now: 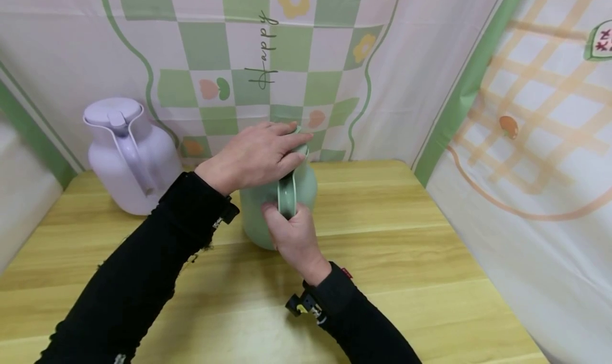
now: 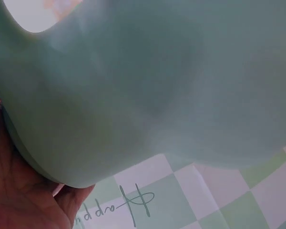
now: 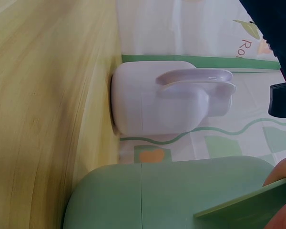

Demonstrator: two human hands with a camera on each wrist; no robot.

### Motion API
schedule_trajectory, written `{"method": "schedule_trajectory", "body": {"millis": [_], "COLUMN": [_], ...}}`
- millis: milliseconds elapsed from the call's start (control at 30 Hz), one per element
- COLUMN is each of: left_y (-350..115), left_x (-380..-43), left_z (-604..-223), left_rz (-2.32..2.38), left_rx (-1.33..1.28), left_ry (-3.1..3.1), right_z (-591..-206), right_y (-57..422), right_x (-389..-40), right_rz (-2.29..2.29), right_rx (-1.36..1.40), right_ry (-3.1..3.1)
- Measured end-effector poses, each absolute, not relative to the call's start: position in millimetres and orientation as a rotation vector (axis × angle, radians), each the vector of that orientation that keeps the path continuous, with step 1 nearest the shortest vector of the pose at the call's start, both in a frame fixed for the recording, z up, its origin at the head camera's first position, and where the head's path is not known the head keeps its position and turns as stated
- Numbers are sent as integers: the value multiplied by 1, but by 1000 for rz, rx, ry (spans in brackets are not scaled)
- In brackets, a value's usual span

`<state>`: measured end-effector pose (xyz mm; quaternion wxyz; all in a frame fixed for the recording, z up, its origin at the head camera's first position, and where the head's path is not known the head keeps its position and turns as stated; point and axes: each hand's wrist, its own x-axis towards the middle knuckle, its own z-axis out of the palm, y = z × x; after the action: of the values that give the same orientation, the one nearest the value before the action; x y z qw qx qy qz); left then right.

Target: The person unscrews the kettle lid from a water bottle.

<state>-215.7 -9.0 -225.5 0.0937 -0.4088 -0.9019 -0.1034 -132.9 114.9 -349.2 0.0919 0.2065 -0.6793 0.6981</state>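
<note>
A pale green thermos jug (image 1: 258, 223) stands upright at the back of the table, its handle (image 1: 287, 198) facing me. My right hand (image 1: 297, 242) grips the lower part of this handle, thumb on one side. Over the jug's top lies my left hand (image 1: 258, 154), palm down, with nearly straight fingers resting across the lid (image 1: 302, 149) and hiding most of it. The left wrist view shows the jug's smooth green side (image 2: 148, 95) close up, with the left hand (image 2: 28, 191) against its top end. In the right wrist view, fingers (image 3: 281, 171) hold the handle (image 3: 248, 202).
A lilac thermos jug (image 1: 131, 162) of similar shape stands at the back left, handle toward me. The wooden table (image 1: 406, 279) ends at a patterned cloth backdrop (image 1: 201, 45) behind. Another printed cloth (image 1: 535, 157) hangs at the right side.
</note>
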Motion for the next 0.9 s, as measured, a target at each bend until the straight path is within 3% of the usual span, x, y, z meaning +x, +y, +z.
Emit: {"method": "schedule_trajectory", "body": {"millis": [900], "left_y": [1], "left_x": [-205], "left_z": [-225], "left_rz": [-185], "left_rx": [-917], "left_ry": [-2632], "right_z": [-350], "right_y": [115], "right_x": [-134], "right_rz": [2080], "right_rx": [654], "right_ry": [-1981]}}
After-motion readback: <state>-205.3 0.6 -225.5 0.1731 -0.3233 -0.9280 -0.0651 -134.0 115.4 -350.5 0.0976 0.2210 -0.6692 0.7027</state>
